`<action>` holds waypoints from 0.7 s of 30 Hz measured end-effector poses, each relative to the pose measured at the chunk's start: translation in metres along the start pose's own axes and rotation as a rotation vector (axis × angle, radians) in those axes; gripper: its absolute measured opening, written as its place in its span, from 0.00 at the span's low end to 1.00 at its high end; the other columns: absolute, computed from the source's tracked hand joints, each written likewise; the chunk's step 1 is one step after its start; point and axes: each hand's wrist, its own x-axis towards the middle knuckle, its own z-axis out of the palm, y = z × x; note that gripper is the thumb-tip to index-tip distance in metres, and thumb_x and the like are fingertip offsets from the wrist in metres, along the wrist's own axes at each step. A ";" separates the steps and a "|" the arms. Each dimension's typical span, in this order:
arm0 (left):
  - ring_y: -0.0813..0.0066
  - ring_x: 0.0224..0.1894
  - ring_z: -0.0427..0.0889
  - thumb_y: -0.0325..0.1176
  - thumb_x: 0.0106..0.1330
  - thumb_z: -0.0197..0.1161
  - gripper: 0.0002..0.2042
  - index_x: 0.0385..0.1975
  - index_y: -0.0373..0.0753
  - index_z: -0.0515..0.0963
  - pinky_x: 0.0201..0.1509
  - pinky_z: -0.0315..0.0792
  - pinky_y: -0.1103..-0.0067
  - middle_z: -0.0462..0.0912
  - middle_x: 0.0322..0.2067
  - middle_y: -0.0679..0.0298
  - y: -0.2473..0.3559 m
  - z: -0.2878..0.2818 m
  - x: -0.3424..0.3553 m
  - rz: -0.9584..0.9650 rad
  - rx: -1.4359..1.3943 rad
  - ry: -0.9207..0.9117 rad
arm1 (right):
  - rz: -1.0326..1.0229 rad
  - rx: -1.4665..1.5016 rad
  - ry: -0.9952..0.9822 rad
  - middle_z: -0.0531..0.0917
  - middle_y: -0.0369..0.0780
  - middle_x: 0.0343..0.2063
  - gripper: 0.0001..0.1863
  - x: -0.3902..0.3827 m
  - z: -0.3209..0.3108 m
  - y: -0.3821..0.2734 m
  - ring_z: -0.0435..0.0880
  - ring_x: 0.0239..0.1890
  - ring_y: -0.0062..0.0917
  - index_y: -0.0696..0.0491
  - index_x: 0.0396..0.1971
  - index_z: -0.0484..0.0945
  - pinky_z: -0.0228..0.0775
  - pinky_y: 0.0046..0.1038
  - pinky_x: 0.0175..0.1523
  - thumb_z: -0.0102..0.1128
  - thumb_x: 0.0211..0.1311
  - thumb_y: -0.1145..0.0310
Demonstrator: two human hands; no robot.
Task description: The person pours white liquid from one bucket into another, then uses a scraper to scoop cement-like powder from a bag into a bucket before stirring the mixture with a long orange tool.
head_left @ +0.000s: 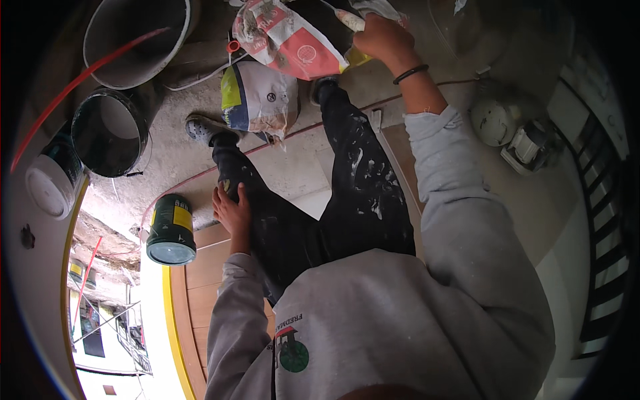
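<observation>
At the top of the head view, my right hand (383,41) is closed round a pale, grubby tool handle (348,19); the tool's working end is hard to make out. Just beside it is a red and white sack (300,43) with dusty folds. Below that sack, a white, navy and lime bag (263,100) lies on the floor near my feet, both in grey clogs. My left hand (232,210) rests on my left thigh by the knee, fingers apart. Left of it is a dark green bucket (170,230) with a yellow label.
Several large buckets (110,133) stand at upper left, with red hoses and a cable (200,84) nearby. A white rim (152,320) borders a drop at lower left toward scaffolding. Dark railings (593,240) line the right, near dusty equipment (527,147).
</observation>
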 end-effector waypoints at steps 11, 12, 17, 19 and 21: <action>0.53 0.66 0.65 0.61 0.63 0.56 0.34 0.62 0.43 0.68 0.65 0.58 0.54 0.69 0.62 0.54 0.003 -0.003 0.006 -0.010 0.034 -0.018 | -0.028 0.008 -0.158 0.84 0.54 0.39 0.16 0.072 0.050 0.001 0.84 0.44 0.47 0.58 0.35 0.84 0.76 0.42 0.49 0.59 0.48 0.66; 0.53 0.66 0.65 0.61 0.63 0.57 0.34 0.62 0.43 0.68 0.65 0.58 0.54 0.69 0.62 0.54 0.004 -0.003 0.006 -0.006 0.019 -0.013 | -0.004 0.063 -0.126 0.84 0.54 0.39 0.16 0.074 0.059 0.005 0.84 0.44 0.47 0.59 0.36 0.84 0.76 0.42 0.49 0.60 0.48 0.66; 0.53 0.65 0.66 0.61 0.62 0.58 0.35 0.62 0.42 0.68 0.65 0.58 0.55 0.69 0.62 0.55 0.007 -0.002 0.006 0.007 0.005 -0.010 | -0.029 0.158 -0.112 0.83 0.56 0.38 0.20 0.066 0.089 0.031 0.84 0.44 0.49 0.60 0.37 0.83 0.76 0.43 0.49 0.65 0.47 0.61; 0.53 0.65 0.66 0.61 0.61 0.59 0.35 0.62 0.42 0.68 0.65 0.58 0.55 0.70 0.62 0.55 0.009 -0.002 0.006 0.001 0.007 -0.029 | -0.104 0.195 -0.188 0.83 0.56 0.38 0.19 0.065 0.095 0.038 0.83 0.44 0.49 0.60 0.38 0.82 0.75 0.43 0.49 0.65 0.50 0.61; 0.53 0.65 0.66 0.61 0.61 0.59 0.35 0.61 0.42 0.68 0.65 0.58 0.55 0.70 0.61 0.55 0.011 -0.002 0.007 0.014 0.009 -0.024 | -0.215 0.176 -0.130 0.83 0.55 0.40 0.20 0.067 0.101 0.044 0.83 0.46 0.48 0.60 0.40 0.82 0.75 0.43 0.51 0.65 0.51 0.61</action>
